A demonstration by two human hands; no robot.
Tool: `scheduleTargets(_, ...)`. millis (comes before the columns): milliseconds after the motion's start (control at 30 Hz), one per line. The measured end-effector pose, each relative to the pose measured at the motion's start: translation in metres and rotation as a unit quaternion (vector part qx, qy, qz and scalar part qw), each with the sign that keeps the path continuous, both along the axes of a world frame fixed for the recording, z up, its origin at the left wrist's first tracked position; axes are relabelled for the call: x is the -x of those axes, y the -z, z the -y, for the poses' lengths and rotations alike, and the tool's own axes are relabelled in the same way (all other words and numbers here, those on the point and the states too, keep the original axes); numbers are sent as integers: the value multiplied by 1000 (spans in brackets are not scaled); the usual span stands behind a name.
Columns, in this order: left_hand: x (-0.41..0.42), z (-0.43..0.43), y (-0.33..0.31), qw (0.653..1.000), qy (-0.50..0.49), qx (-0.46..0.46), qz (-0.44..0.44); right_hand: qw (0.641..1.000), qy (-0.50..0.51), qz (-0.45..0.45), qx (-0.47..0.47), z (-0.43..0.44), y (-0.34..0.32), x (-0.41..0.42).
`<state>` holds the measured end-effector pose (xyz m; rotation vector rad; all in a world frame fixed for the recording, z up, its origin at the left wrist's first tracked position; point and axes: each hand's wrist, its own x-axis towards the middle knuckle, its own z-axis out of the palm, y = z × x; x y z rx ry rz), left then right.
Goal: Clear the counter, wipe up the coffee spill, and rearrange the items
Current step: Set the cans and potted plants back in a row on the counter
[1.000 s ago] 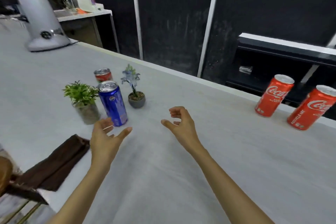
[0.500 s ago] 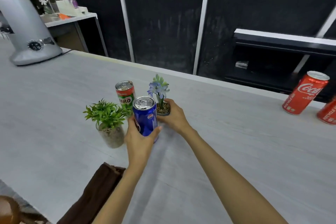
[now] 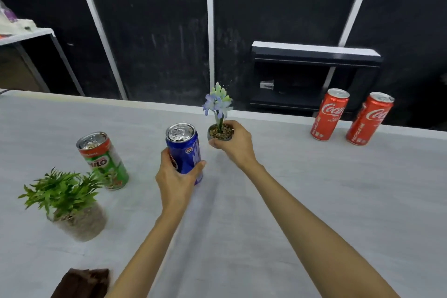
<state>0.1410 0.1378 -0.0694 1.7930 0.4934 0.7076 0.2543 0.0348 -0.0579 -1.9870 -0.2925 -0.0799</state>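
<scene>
My left hand [image 3: 174, 180] is wrapped around the lower half of an upright blue Pepsi can [image 3: 183, 151] at the middle of the grey counter [image 3: 314, 201]. My right hand [image 3: 235, 144] grips the small grey pot of a blue flower plant [image 3: 219, 113], just right of the can; the pot's underside is hidden by my fingers. A green Milo can [image 3: 102, 159] stands to the left. In front of it sits a leafy green plant in a clear pot [image 3: 69, 203]. A brown cloth [image 3: 83, 283] lies at the near edge.
Two red Coca-Cola cans [image 3: 329, 117] [image 3: 368, 118] stand side by side at the far right edge of the counter. Beyond the counter are a dark wall, a black shelf unit [image 3: 314, 75] and a side table [image 3: 26, 36] at the left.
Both hands reached forward from empty, the left closing on the blue can, the right on the flower pot. Both items now sit further right, away from the Milo can and green plant.
</scene>
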Motion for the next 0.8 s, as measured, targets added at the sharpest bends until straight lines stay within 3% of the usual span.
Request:
scheduleTargets(400, -152, 84, -12, 991, 133, 26, -10, 991, 129, -17, 32, 133, 12, -98)
scheduleTargets(800, -229, 92, 12, 991, 129, -1, -33, 992, 128, 0, 22, 151, 49, -142)
